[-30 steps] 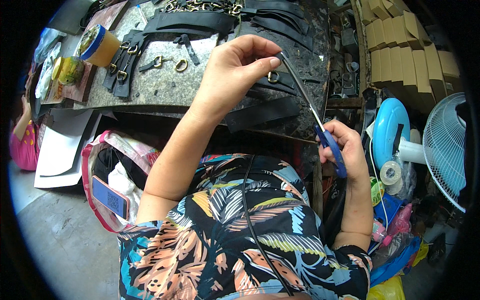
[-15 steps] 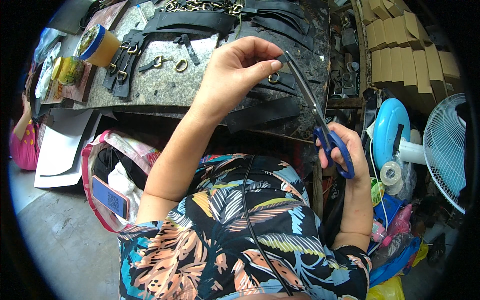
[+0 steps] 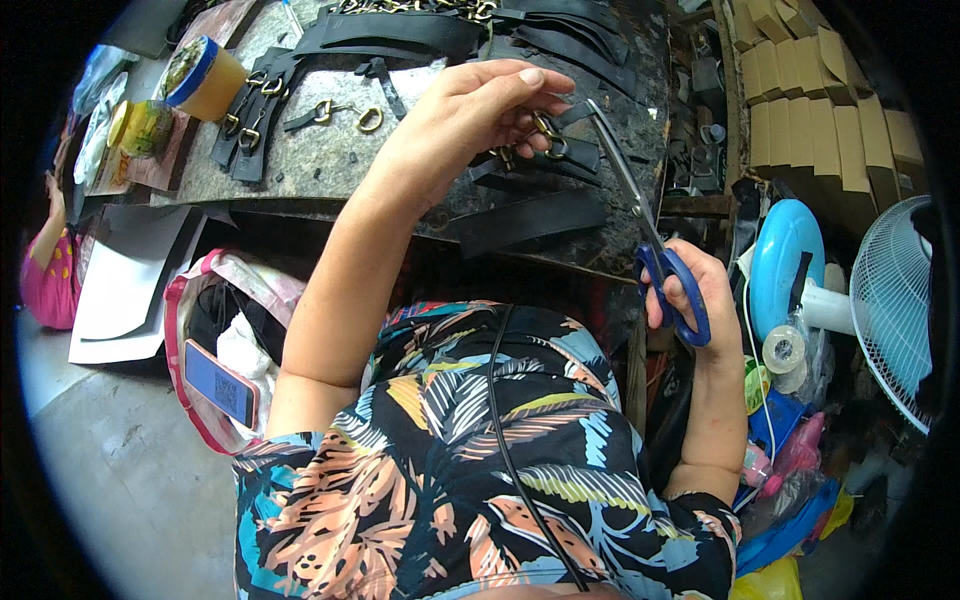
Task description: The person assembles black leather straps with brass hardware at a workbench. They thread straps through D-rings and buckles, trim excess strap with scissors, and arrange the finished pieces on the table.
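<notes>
My right hand (image 3: 692, 290) grips a pair of scissors (image 3: 652, 245) by its dark blue handles. The long blades point up and away, close together, with their tips at the end of a short black strap (image 3: 574, 114). That strap comes from the curled fingers of my left hand (image 3: 490, 110), whose thumb lies on top. A brass ring (image 3: 546, 128) hangs at those fingers, partly hidden by them. Beneath the left hand, other black strap pieces (image 3: 572, 165) lie on the worktable, and a wide black strip (image 3: 535, 222) rests at its near edge.
Black straps (image 3: 390, 35) with brass fittings cover the far side of the worktable (image 3: 300, 150). Two jars (image 3: 205, 80) stand at the left. A fan (image 3: 895, 310), cardboard boxes (image 3: 800, 140) and bagged items crowd the right. An open bag with a phone (image 3: 222, 383) sits lower left.
My left hand has turned from a fingertip pinch at the blade tips to a curled hold, thumb on top, with brass hardware showing at its fingers. The scissors have shifted slightly right.
</notes>
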Demonstrator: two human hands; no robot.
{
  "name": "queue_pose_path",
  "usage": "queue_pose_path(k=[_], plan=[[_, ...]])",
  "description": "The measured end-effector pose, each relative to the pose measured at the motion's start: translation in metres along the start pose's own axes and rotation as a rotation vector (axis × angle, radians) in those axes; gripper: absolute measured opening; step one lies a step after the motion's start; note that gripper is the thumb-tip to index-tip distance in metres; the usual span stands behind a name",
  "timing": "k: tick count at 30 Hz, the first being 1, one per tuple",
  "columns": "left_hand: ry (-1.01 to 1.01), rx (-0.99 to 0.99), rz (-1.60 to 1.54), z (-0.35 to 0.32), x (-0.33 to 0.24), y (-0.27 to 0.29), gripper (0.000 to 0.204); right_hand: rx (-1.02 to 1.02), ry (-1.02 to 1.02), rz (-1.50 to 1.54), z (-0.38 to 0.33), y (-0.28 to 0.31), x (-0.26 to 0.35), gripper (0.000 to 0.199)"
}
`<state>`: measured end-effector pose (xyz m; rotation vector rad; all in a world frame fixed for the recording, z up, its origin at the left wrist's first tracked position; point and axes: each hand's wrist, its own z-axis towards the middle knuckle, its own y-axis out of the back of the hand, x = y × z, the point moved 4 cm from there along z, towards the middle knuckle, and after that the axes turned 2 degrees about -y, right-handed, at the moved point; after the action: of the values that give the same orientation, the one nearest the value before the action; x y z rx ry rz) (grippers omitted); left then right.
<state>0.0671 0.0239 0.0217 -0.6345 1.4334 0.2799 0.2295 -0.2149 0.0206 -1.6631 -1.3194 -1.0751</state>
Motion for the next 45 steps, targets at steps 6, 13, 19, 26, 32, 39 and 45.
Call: queue_pose_path(k=[6, 13, 19, 26, 32, 39, 45], plan=[[-0.020, 0.044, 0.011, 0.004, -0.001, -0.001, 0.039, -0.043, 0.020, 0.009, -0.004, 0.003, 0.002, 0.046], [-0.099, 0.027, 0.261, 0.011, 0.000, -0.009, 0.035, -0.073, -0.035, -0.026, -0.006, -0.001, 0.003, 0.061], [-0.116, 0.018, 0.203, 0.010, 0.001, -0.013, 0.037, -0.052, -0.050, -0.117, -0.006, -0.002, 0.004, 0.075], [-0.177, 0.066, 0.112, 0.006, -0.001, -0.019, 0.047, 0.139, -0.050, 0.211, -0.005, -0.002, 0.003, 0.053], [-0.224, 0.002, 0.115, 0.005, -0.002, -0.020, 0.045, -0.089, -0.036, -0.068, -0.008, -0.005, 0.000, 0.054], [-0.229, 0.002, 0.095, 0.005, -0.003, -0.024, 0.045, -0.171, 0.034, -0.299, -0.009, -0.006, 0.004, 0.030], [-0.204, 0.001, 0.101, 0.005, -0.006, -0.025, 0.049, -0.154, 0.035, -0.304, -0.006, -0.002, 0.005, 0.025]])
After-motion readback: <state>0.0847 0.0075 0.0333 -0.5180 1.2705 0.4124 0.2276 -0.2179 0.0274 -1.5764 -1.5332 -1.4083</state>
